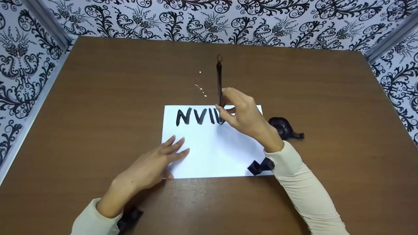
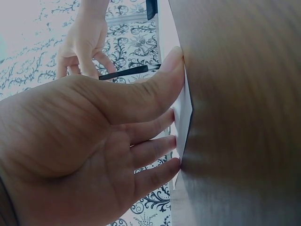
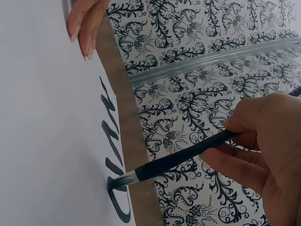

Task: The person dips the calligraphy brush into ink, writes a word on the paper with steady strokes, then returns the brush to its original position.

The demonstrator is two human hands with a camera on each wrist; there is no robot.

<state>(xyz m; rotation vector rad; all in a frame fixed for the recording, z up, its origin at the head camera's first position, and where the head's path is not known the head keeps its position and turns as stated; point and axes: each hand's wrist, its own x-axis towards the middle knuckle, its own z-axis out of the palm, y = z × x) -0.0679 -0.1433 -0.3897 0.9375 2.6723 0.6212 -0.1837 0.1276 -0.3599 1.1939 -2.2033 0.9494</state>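
Observation:
A sheet of white paper (image 1: 202, 156) lies on the brown table, with dark brush letters (image 1: 200, 116) along its far edge. My right hand (image 1: 243, 112) pinches an ink brush (image 1: 219, 78) between thumb and fingers. The brush stands nearly upright in the head view, its looped end on top. In the right wrist view, the bristles (image 3: 123, 180) touch a curved stroke at the end of the lettering. With fingers spread, my left hand (image 1: 150, 166) rests on the paper's near left corner. Its thumb (image 2: 171, 63) lies at the sheet's edge in the left wrist view.
A dark, rounded dish with a short spout (image 1: 283, 127) sits right of the paper, partly behind my right wrist. Small pale flecks (image 1: 200, 88) dot the table beyond the sheet. Patterned wallpaper panels (image 1: 209, 21) stand behind the table.

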